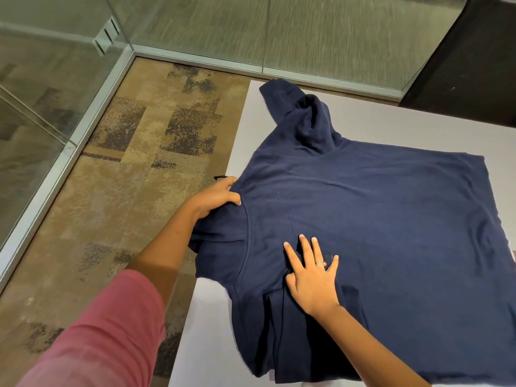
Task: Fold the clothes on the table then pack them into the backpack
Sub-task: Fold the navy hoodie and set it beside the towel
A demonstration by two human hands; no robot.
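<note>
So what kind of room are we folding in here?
Probably an office meeting room: frosted glass partition walls in metal frames, patchy brown carpet tiles, and a plain white table with the navy blue sweatshirt spread on it.

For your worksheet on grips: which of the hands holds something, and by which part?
The left hand grips the sweater at its left edge; the right hand only presses flat on it.

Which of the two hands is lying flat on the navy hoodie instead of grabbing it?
The right hand, the one with a ring, lies flat with fingers spread on the navy hoodie. The left hand instead grips the fabric at the table's edge.
</note>
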